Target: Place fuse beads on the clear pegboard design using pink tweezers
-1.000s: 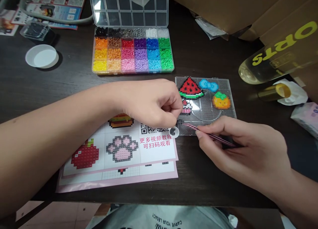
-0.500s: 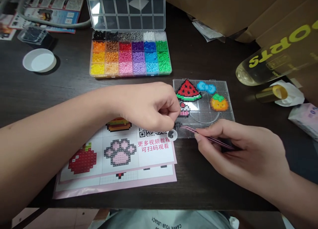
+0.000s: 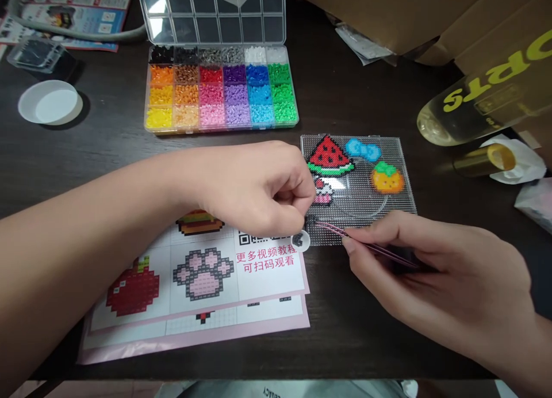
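Note:
My right hand (image 3: pixel 435 271) pinches thin pink tweezers (image 3: pixel 366 242), whose tips reach the lower left corner of a clear pegboard (image 3: pixel 388 211). On the pegboard sit bead pictures: a watermelon slice (image 3: pixel 330 155), a blue bow (image 3: pixel 363 149), an orange fruit (image 3: pixel 387 178) and a small pink and white piece (image 3: pixel 322 192). My left hand (image 3: pixel 259 188) is curled into a fist beside the tweezer tips, fingertips pinched over a small white cap (image 3: pixel 301 240) holding dark beads. What the fingertips hold is hidden.
An open bead box (image 3: pixel 222 87) with several colours stands at the back. Pink pattern sheets (image 3: pixel 202 271) lie under my left wrist. A white lid (image 3: pixel 48 102) is far left. At right are a glass bottle (image 3: pixel 478 99), a gold tube (image 3: pixel 485 158) and cardboard boxes (image 3: pixel 409 12).
The view has shifted slightly; both hands stay at the pegboard's lower left corner, with the tweezers tips still by the small white cap.

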A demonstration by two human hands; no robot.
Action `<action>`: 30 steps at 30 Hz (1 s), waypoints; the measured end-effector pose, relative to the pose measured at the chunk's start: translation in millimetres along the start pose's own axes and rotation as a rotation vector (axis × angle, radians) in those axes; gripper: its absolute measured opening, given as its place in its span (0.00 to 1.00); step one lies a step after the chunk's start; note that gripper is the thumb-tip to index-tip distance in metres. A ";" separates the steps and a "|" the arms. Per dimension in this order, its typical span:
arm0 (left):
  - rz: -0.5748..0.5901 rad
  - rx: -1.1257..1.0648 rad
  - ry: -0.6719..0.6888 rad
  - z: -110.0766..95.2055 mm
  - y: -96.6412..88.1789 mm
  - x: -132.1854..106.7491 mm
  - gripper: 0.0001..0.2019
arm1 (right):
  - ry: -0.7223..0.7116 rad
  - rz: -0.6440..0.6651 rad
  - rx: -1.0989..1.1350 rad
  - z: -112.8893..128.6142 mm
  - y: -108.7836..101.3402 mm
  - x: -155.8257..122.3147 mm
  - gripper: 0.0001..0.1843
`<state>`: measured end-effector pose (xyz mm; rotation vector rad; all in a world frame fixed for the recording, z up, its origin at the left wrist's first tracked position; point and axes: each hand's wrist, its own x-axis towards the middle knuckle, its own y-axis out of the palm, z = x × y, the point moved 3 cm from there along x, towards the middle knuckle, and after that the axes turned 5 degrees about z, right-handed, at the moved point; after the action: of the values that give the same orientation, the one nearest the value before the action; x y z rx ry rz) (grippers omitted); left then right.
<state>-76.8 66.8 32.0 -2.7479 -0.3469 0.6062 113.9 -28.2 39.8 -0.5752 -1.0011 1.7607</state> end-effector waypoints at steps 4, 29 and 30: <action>0.000 0.012 0.018 4.7 -1.0 -0.2 0.12 | 0.007 -0.002 -0.015 -2.7 0.1 -2.3 0.08; -0.048 0.051 0.138 4.7 1.8 2.6 0.12 | -0.016 -0.002 0.043 0.2 7.9 -18.7 0.04; -0.043 0.047 0.127 5.2 1.6 2.6 0.12 | -0.007 -0.008 0.057 -1.3 8.3 -20.1 0.05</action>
<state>-76.5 67.3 25.9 -2.7103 -0.3558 0.4213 118.5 -47.5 30.8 -0.5286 -0.9538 1.7796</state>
